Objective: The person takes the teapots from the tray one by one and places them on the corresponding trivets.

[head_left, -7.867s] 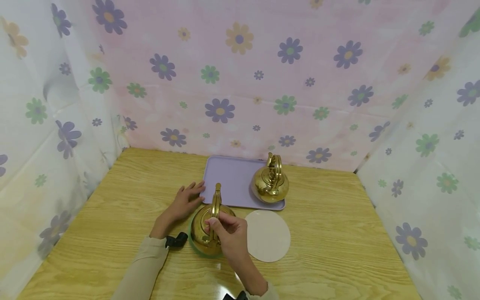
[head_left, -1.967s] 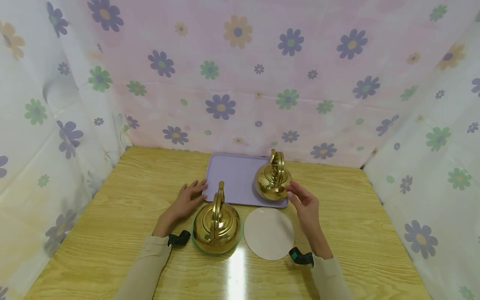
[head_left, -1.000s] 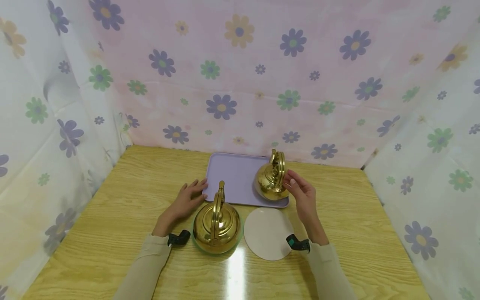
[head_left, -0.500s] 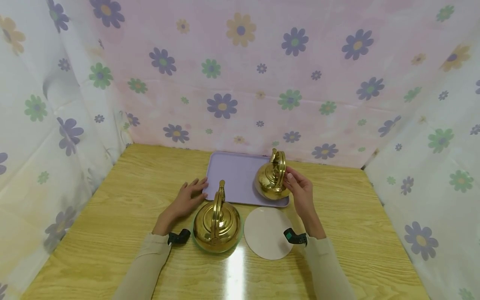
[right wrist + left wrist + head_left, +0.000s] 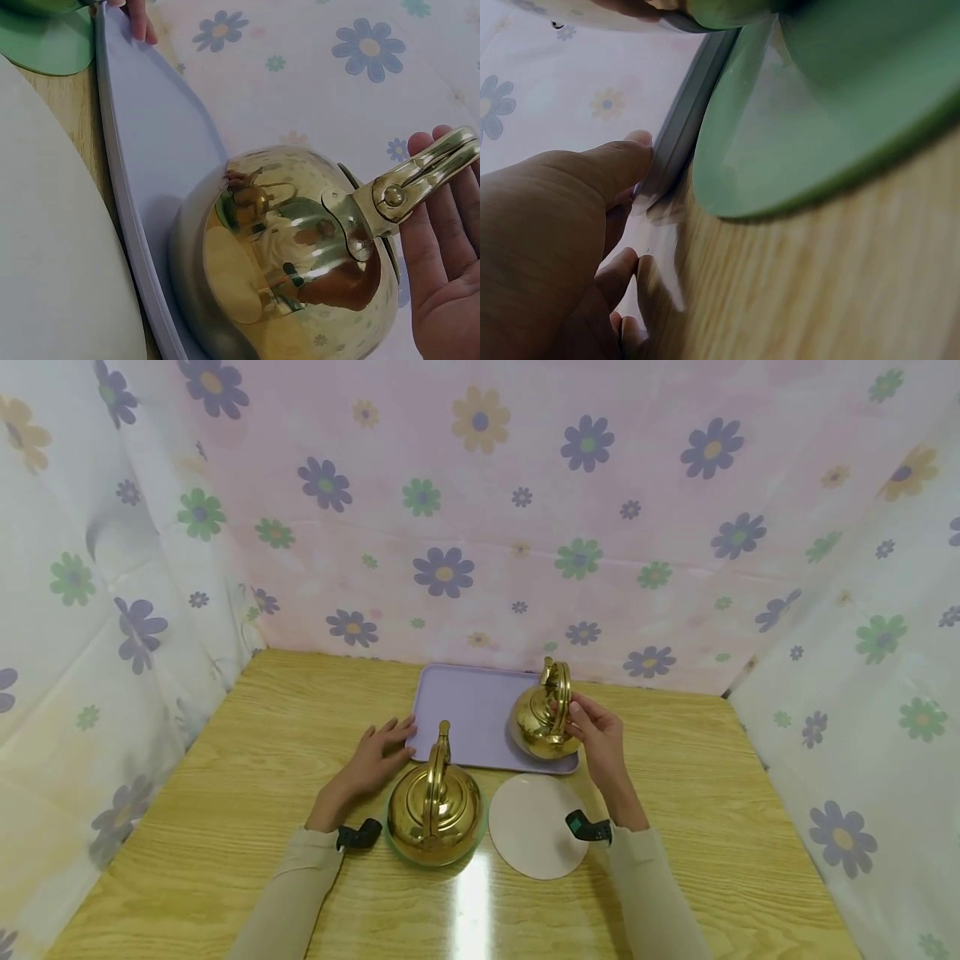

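Observation:
My left hand has its fingers spread, the tips at the left rim of the lilac tray. In the left wrist view, the thumb touches the tray's edge. My right hand is at the handle of a brass kettle standing on the tray's right end. Nearly straight fingers reach under that handle in the right wrist view, palm turned up. Another brass kettle, larger in the head view, stands in front of the tray on a green round mat.
A pale round mat lies right of the nearer kettle, in front of the tray. The wooden table is bounded by flowered cloth at the back and both sides. Dark wrist cameras sit on both wrists.
Earlier, my right hand held the nearer kettle's handle; it then moved right to the kettle on the tray, and its fingers slid in under the handle. The left hand stays at the tray.

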`<state>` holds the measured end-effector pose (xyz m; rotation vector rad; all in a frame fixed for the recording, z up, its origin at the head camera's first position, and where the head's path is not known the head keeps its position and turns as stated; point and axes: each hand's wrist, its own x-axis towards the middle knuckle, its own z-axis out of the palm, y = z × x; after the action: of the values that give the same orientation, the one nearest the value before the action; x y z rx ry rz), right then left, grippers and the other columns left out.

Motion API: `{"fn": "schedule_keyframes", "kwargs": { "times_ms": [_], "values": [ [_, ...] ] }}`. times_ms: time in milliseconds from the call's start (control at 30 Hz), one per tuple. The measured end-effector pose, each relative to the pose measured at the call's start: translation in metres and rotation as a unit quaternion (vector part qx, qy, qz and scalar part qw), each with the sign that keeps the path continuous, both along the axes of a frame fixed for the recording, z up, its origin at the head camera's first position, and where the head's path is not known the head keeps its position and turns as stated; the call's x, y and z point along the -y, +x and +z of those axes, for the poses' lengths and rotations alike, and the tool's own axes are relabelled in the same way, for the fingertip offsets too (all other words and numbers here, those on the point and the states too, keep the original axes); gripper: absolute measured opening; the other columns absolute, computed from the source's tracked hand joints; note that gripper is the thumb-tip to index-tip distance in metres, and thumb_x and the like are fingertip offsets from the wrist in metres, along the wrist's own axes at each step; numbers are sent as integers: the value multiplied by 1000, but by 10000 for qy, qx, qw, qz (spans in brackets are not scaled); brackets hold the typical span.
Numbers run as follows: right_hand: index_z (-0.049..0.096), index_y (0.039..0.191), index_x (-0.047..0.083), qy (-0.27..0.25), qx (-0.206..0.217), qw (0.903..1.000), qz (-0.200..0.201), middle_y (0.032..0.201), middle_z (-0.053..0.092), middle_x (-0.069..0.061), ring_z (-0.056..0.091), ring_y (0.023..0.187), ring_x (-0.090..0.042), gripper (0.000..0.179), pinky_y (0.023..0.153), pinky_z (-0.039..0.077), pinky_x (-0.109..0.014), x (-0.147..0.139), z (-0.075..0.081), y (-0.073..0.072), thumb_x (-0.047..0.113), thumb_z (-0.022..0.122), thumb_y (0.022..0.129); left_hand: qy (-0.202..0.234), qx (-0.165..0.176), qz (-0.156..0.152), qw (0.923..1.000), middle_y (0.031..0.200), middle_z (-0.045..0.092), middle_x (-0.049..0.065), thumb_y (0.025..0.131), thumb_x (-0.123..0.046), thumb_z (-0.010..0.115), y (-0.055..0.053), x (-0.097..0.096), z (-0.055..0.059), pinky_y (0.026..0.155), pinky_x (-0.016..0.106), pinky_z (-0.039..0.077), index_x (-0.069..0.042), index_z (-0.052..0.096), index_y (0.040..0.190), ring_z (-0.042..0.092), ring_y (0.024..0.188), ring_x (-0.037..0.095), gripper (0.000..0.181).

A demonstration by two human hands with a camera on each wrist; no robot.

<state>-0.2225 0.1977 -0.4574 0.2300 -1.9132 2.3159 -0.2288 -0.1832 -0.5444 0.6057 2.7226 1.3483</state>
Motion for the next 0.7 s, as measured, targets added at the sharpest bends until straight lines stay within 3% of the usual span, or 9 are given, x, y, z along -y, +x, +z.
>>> {"fn": "schedule_keyframes", "kwargs": {
  "times_ms": [467, 700],
  "values": [
    [56, 125, -23, 22, 91, 9999, 41, 88, 78, 0, 75, 77, -11, 41, 76, 61, -24, 7, 6, -10, 11, 59, 104, -45, -35, 29, 10000, 161, 38, 14, 103, -19, 61, 2, 0, 0, 123, 64, -4, 4, 49, 146, 22, 152, 45, 50],
    [55, 126, -24, 26, -38, 10000, 48, 86, 76, -1, 73, 75, -11, 44, 70, 61, -23, 9, 7, -13, 13, 59, 104, -16, -100, -3, 9999, 160, 39, 17, 103, -17, 60, 2, 0, 2, 122, 66, -4, 5, 49, 146, 22, 151, 47, 49]
  ]
}}
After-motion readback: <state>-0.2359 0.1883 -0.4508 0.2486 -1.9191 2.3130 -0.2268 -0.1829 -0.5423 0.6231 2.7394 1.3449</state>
